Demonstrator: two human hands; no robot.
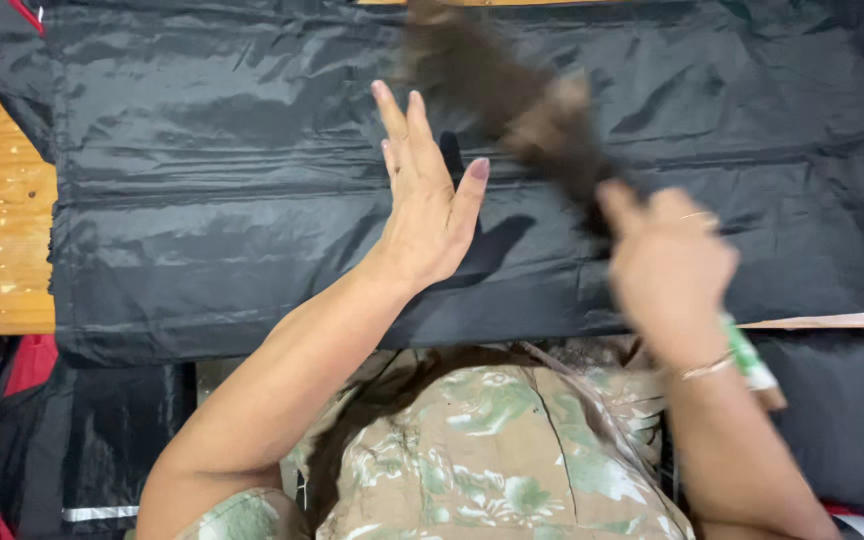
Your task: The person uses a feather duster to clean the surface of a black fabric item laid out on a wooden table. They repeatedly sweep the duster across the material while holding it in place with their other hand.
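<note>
A shiny black garment [232, 200] lies spread flat over a wooden table [2, 250]. My left hand [427, 195] rests flat on the fabric near its middle, fingers straight and close together. My right hand [667, 265] is blurred with motion and grips a brush with dark brown bristles [512, 100] that sweeps over the garment to the right of my left hand. A green and white handle end [747, 360] sticks out below my right wrist.
More black fabric with red trim [22, 400] hangs below the table edge at left and lies at the lower right [832, 420]. A red edge [24, 15] shows at the garment's top left corner. Bare wood shows at the table's left side.
</note>
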